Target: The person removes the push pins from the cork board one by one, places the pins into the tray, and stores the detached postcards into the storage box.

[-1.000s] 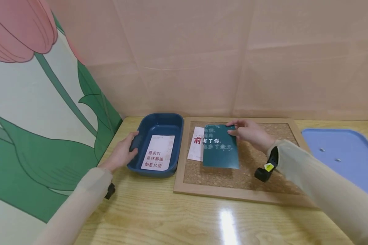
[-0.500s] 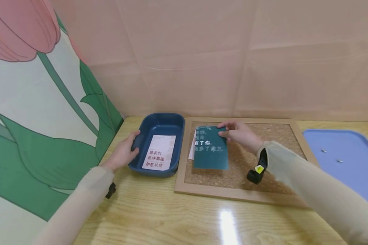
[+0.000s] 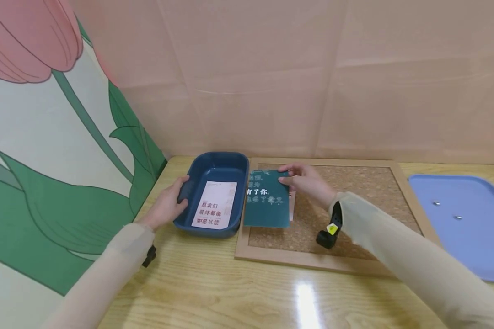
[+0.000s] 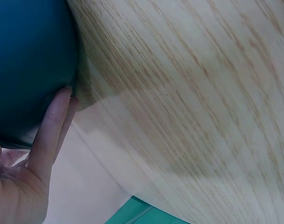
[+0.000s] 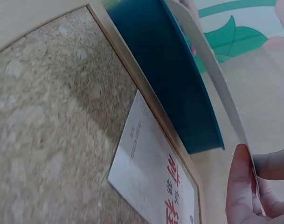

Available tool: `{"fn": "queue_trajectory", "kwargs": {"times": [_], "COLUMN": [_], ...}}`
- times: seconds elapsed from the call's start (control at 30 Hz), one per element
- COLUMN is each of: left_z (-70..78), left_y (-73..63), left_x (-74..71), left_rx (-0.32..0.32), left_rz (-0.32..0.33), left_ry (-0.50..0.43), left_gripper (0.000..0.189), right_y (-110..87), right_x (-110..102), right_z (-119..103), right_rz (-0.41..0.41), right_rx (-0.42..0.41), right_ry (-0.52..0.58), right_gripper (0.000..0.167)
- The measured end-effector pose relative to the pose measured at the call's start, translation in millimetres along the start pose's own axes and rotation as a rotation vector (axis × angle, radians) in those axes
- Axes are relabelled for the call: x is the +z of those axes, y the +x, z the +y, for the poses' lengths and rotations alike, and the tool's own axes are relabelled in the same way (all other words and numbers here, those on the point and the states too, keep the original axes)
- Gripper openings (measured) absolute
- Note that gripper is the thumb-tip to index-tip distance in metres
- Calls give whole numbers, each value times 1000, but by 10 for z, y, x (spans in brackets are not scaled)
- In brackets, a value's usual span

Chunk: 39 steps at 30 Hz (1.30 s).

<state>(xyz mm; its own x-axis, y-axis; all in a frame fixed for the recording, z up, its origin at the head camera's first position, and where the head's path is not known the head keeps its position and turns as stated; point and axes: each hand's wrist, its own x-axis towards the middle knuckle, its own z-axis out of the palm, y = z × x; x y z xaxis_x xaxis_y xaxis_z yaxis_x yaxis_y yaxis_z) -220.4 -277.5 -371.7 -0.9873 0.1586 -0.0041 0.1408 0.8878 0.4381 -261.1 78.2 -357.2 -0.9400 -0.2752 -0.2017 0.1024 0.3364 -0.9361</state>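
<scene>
A blue plastic tub (image 3: 220,173) stands at the left, with my left hand (image 3: 165,205) gripping its left rim, thumb over the edge and fingers along the outer wall. Inside it lies a white card (image 3: 214,201) printed with red characters. My right hand (image 3: 308,183) pinches a dark green card (image 3: 267,208) with white characters by its upper right corner. That card hangs above the left side of the corkboard (image 3: 362,210), its left edge at the tub's right rim in the head view. Behind it a second white card (image 5: 148,163), flat on the cork, is mostly hidden from the head camera.
The corkboard's wooden frame (image 3: 313,261) sits right beside the tub. At the right, a light blue tray (image 3: 473,246) bears two small silvery pieces (image 3: 436,203). A pinkish backdrop (image 3: 271,91) and a tulip-print panel (image 3: 66,183) border the wooden table (image 3: 214,283).
My right hand has carried the green card leftward across the corkboard, passing over the white card there, up to the tub's right side. The left hand keeps its grip on the tub.
</scene>
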Motion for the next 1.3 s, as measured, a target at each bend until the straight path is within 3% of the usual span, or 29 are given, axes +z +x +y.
{"fn": "queue_trajectory", "kwargs": {"times": [0.37, 0.83, 1.3], "left_z": [23, 48, 58], "left_y": [7, 8, 5], "left_x": [-3, -5, 20], "left_rx": [-32, -20, 6], "left_rz": [-7, -6, 11], "left_ry": [-19, -16, -29], "left_gripper": [62, 62, 61], "right_y": [84, 117, 196], "right_x": [158, 268, 433], "right_z": [7, -109, -243], "right_rz": [21, -1, -8], "right_rx": [8, 11, 1], "right_ry": [16, -29, 7], "right_gripper": [33, 35, 32]}}
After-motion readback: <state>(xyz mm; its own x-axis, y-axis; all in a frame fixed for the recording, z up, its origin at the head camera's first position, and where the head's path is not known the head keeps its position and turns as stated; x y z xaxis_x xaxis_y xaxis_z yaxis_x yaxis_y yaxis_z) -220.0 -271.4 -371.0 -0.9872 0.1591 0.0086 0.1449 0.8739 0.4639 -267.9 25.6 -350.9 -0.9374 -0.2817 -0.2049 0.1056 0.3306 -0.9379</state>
